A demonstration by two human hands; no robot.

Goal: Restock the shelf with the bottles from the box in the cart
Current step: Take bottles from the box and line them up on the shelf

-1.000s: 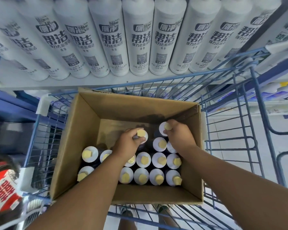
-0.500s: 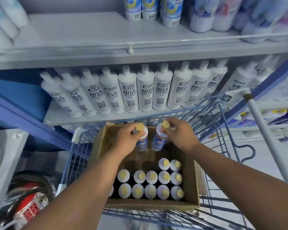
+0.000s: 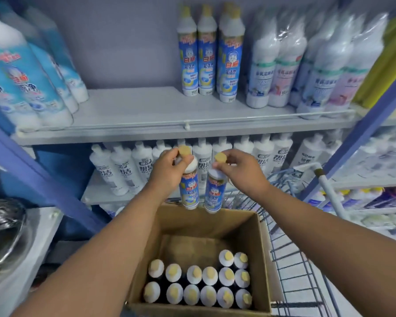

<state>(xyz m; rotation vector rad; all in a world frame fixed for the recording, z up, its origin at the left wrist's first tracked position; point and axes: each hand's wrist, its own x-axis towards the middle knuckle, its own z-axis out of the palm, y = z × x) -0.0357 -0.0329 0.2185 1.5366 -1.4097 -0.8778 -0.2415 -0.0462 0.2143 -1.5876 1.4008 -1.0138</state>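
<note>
Box (image 3: pixel 258 252) in cart (image 3: pixel 302 271): left hand (image 3: pixel 169 172) grips bottle (image 3: pixel 189 191), right hand (image 3: pixel 240 172) grips second bottle (image 3: pixel 214 193), both above box; shelf (image 3: pixel 133 110) beyond, white bottles (image 3: pixel 124 170) behind.

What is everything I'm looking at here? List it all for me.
Held bottles: two, blue labels, yellow caps, above the box.
Boxed bottles: fourteen, yellow caps, near end of the box.
Box: one, brown cardboard, in the cart.
Cart: one, blue wire, right.
Shelf bottles: at least three, matching blue labels, upper shelf.
White bottles: a row, lower shelf.
Wrapped bottles: several, pale, upper right.
Blue-white bottles: several, upper left.
Left hand: grips one bottle's neck.
Right hand: fingers pinch the other's cap.
</note>
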